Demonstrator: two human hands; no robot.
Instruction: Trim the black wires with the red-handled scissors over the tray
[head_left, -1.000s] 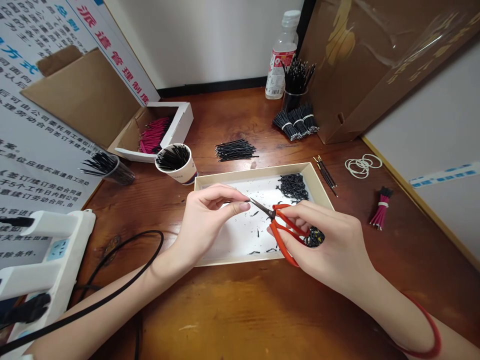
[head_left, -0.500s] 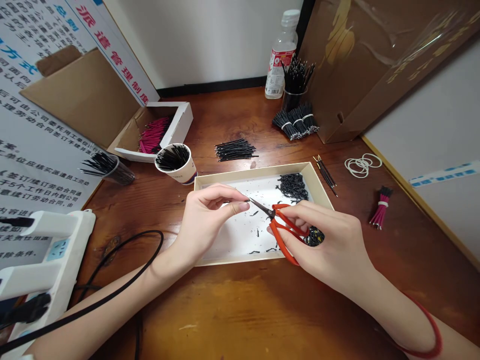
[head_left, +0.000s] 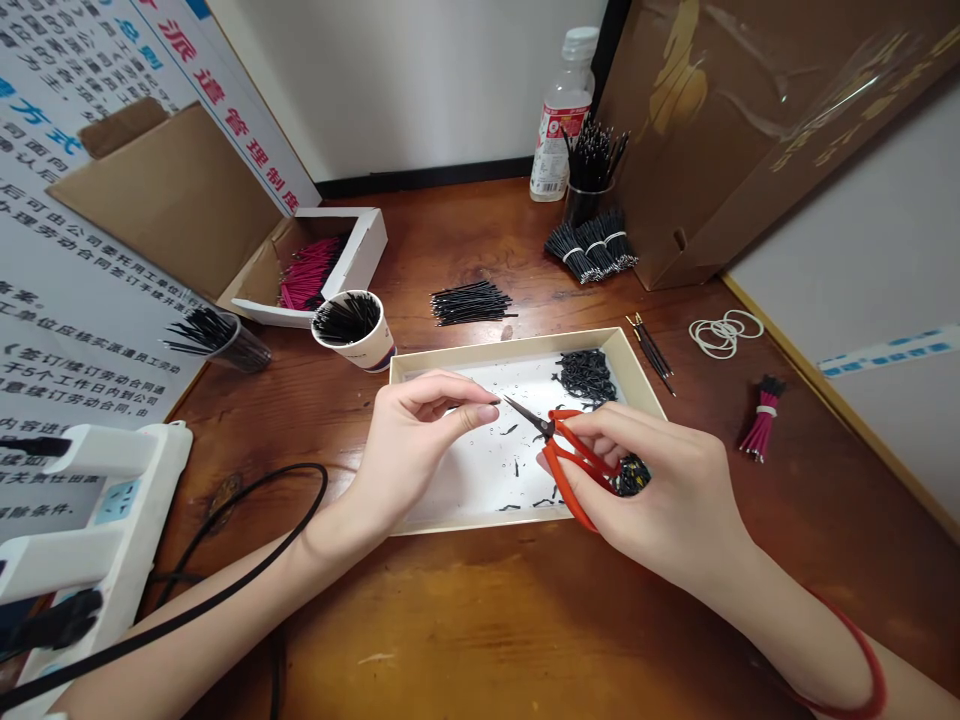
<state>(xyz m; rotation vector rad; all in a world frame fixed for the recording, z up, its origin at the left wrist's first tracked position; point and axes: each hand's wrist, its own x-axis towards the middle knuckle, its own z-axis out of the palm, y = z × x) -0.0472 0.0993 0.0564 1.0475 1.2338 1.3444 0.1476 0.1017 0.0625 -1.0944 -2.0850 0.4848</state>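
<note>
Two hands (head_left: 409, 440) (head_left: 660, 490), scissor blades (head_left: 528, 414) between them

The left hand (head_left: 420, 425) and right hand (head_left: 671, 485) are bare; a red band (head_left: 874, 668) rings the right forearm (head_left: 784, 610), lower right.

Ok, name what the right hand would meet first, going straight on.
The right hand, red-handled metal scissors leading, would probably meet the left hand at its fingertips, though depth is unclear.

A glossy wooden desk (head_left: 480, 620) carries a shallow box (head_left: 510, 347). Loose black wires (head_left: 471, 302) lie beyond it, near a paper cup (head_left: 371, 352).
</note>
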